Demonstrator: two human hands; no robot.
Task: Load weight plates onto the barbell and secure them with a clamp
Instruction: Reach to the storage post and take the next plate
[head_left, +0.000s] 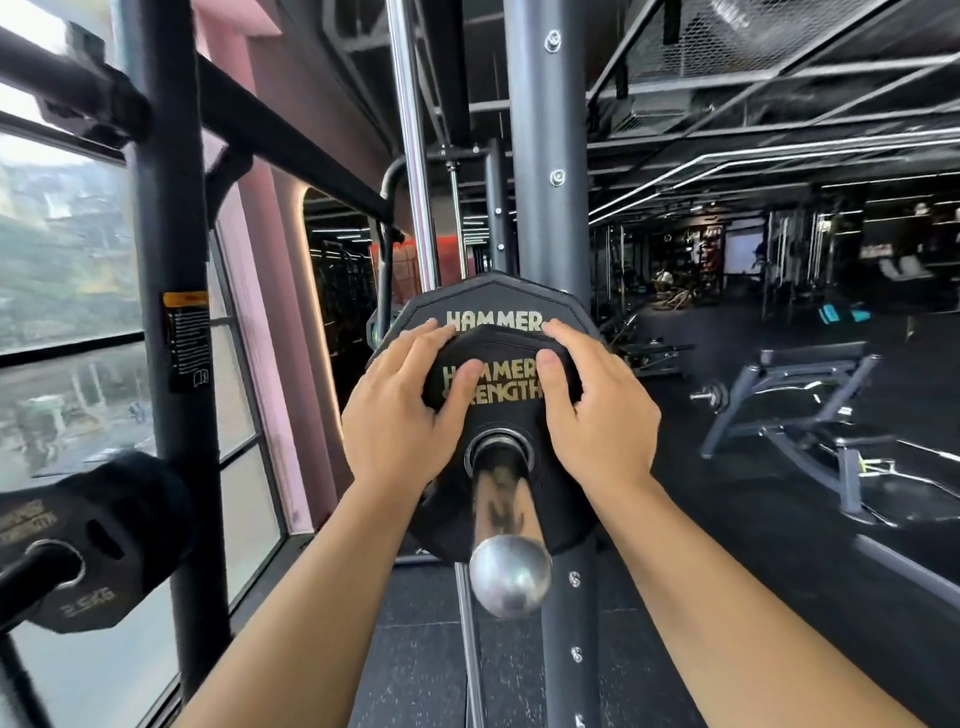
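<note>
The chrome barbell sleeve (506, 551) points straight at me at centre. A small black plate (498, 376) with gold "HAMMER STRENGTH" lettering sits on the sleeve. Behind it, a larger black plate (493, 301) with the same lettering is also on the sleeve. My left hand (402, 410) grips the small plate's upper left edge, thumb on its face. My right hand (597, 410) grips its upper right edge the same way. No clamp is in view.
A dark rack upright (550, 156) rises just behind the plates, another upright (171, 260) stands at left by the windows. A 2.5 kg plate (88, 540) hangs on a storage peg at lower left. An adjustable bench (800, 415) stands at right on the black floor.
</note>
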